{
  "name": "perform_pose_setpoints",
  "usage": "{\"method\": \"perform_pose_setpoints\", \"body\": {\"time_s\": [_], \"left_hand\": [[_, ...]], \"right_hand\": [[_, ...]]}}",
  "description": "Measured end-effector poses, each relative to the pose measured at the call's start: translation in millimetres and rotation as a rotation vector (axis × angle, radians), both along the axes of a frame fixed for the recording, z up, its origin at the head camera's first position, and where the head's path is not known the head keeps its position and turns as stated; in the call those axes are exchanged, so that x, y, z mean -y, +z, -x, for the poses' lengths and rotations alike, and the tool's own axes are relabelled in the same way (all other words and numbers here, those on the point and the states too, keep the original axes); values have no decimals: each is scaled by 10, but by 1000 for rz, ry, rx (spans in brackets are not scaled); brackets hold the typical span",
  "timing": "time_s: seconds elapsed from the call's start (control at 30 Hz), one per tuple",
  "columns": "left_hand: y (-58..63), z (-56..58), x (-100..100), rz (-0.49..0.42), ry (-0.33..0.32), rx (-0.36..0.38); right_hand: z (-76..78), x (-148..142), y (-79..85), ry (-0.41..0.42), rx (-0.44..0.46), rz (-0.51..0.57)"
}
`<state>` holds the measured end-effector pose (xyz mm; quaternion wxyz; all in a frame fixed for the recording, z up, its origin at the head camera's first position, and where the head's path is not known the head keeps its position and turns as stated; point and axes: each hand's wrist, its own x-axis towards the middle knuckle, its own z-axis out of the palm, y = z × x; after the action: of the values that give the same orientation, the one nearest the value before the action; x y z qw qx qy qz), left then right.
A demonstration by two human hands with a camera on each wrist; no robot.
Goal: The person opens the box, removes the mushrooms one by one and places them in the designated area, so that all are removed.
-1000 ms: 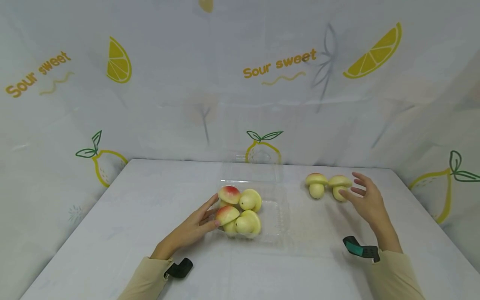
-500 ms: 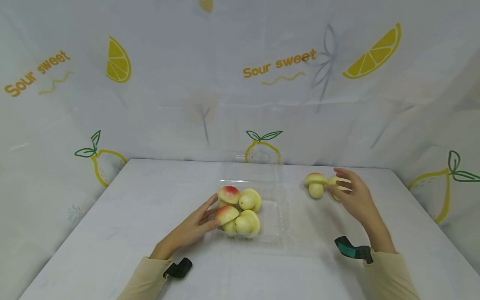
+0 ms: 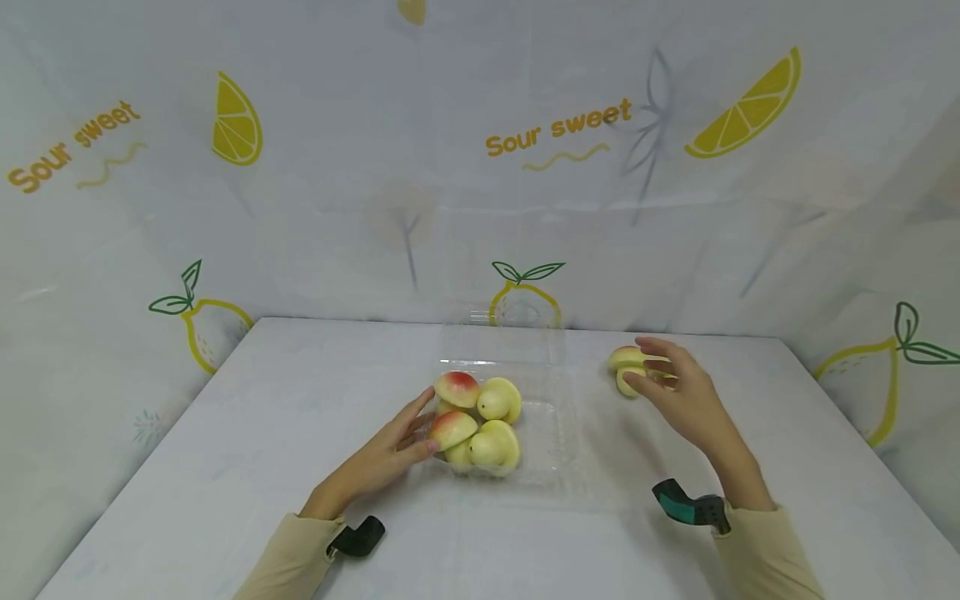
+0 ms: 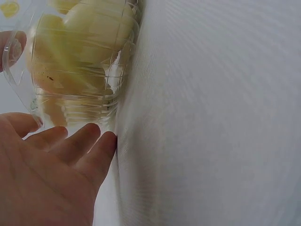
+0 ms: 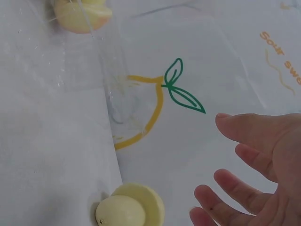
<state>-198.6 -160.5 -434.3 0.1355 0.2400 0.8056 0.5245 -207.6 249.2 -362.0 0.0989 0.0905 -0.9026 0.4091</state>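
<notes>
A clear plastic container (image 3: 543, 429) is set on the bench (image 3: 352, 367), its lid (image 3: 501, 343) tipped back, and four mushroom-shaped pieces (image 3: 492, 450) are gathered in its left half. Its left side is touched by the left hand (image 3: 384, 456), whose fingers are extended. To the right on the bench, two loose mushroom-shaped pieces (image 3: 624, 359) are partly hidden behind the right hand (image 3: 688, 397); its fingers are spread wide, and whether either piece is touched cannot be told.

Your box (image 3: 546, 429) looked like thin clear plastic, glossy, ribbed at the walls. 4 mushroom shapes (image 3: 495, 450) in it: smooth, low sheen. Your table cover (image 3: 337, 358) read matt, finely textured; backdrop (image 3: 337, 125) matt, creased; sleeves (image 3: 768, 554) matt cloth.
</notes>
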Motion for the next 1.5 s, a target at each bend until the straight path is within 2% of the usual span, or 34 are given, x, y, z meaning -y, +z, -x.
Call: {"method": "perform_pose_setpoints", "body": {"time_s": [0.37,0.73,1.3,1.5], "left_hand": [[9,0,2,0,-7,-5],[-3,11,-3,-1,16,37],[-24,23,-14,3,22,46],[-19,16,-14,1,21,46]], "right_hand": [[-55,256,42,100,-19,32],[-97,572,-80,183,-40,-8],[-185,980,-309,411,34,8],[-205,1047,-371,454,28,-17]]}}
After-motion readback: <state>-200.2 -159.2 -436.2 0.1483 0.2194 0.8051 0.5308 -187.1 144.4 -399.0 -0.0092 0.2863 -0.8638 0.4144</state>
